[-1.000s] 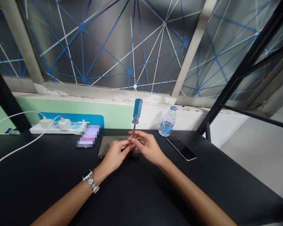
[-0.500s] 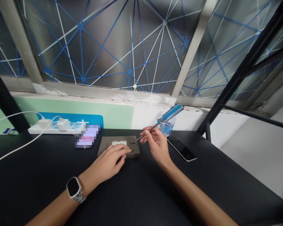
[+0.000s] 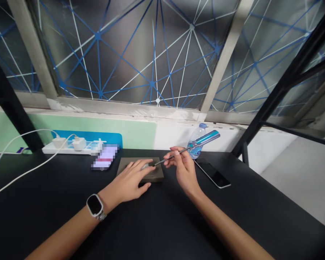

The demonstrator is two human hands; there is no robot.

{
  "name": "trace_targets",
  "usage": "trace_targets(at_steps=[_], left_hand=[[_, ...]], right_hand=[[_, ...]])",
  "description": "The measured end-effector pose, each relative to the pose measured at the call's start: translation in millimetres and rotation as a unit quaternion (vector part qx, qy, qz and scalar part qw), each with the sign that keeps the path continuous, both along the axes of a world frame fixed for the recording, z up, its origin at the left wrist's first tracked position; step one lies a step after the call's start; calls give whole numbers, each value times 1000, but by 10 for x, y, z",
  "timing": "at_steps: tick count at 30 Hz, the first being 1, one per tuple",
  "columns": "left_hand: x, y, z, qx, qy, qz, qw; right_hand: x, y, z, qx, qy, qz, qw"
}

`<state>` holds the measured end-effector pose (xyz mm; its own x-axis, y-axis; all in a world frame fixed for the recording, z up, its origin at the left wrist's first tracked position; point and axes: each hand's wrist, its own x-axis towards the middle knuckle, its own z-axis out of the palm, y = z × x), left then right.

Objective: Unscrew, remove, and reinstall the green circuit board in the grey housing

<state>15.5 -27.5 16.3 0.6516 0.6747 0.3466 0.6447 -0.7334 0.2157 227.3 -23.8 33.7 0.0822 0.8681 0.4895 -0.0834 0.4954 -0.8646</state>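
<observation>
The left hand [image 3: 130, 182] spreads its fingers over the grey-brown box [image 3: 156, 176] at mid-frame while the right hand [image 3: 186, 172] pinches the screwdriver [image 3: 197, 143] by its shaft, work seemingly under way, how much remains unclear

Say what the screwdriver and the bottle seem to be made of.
Screwdriver handle: probably smooth plastic, judging by its glossy blue surface. Screwdriver shaft: likely metal, thin and grey with a slight sheen. Bottle: apparently clear plastic, its upper part see-through.
</observation>
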Motion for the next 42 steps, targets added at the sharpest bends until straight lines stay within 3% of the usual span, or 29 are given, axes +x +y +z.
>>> trace_targets(at_steps=[5, 8, 13, 17, 19, 21, 23, 25, 29, 32, 36, 40, 42], left_hand=[[19, 348, -12, -38, 31, 18, 999], [79, 437, 7, -54, 53, 44, 996], [204, 280, 104, 6, 87, 177, 980], [217, 176, 142, 31, 109, 230, 967], [202, 209, 119, 69, 81, 202, 974], [188, 289, 64, 92, 43, 124, 987], [183, 385, -19, 58, 22, 38, 997], [184, 463, -114, 8, 6, 6, 1000], [174, 501, -247, -35, -34, 12, 999], [143, 450, -250, -36, -42, 28, 998], [92, 377, -167, -32, -33, 44, 998], [62, 354, -102, -34, -35, 50, 998], [56, 355, -101, -44, -44, 55, 997]], right_hand=[[35, -10, 20, 8, 10, -14, 1000], [72, -1, 29, 6, 9, -27, 1000], [100, 13, 25, 7, -6, -38, 999], [111, 31, 21, 3, -18, -42, 999], [116, 39, 22, 3, -25, -42, 999], [117, 46, 20, 2, -36, -44, 998], [116, 53, 11, -3, -48, -48, 998], [117, 63, -8, -12, -59, -50, 997], [137, 98, -48, -26, -79, -46, 995], [150, 157, -9, -31, -99, -31, 994], [80, 319, 227, -30, -137, 12, 990], [-96, 534, 534, -12, -225, 81, 971], [-182, 621, 608, -6, -263, 102, 959]])
